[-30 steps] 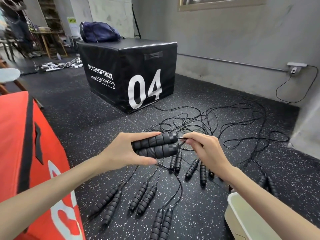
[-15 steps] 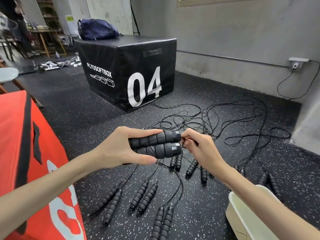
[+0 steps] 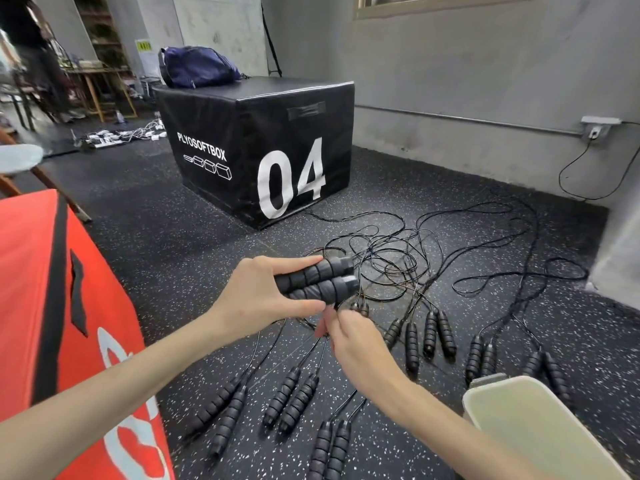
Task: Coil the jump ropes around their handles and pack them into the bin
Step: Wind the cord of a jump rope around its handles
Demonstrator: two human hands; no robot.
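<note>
Handles (image 3: pixel 317 280) clamped in left hand (image 3: pixel 258 299); right hand (image 3: pixel 349 337) below, pinching cord (image 3: pixel 320 344).

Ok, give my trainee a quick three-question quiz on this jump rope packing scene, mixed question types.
1. True or false: the left hand grips a pair of handles side by side.
2. Multiple choice: the bin sits at the A) lower right B) upper left C) centre of the view.
3. Fill in: the black box carries the number ___.

Key: 1 true. 2 A. 3 04. Note that the right hand is curled just below the handles; the cord in it cannot be clearly made out.
</note>
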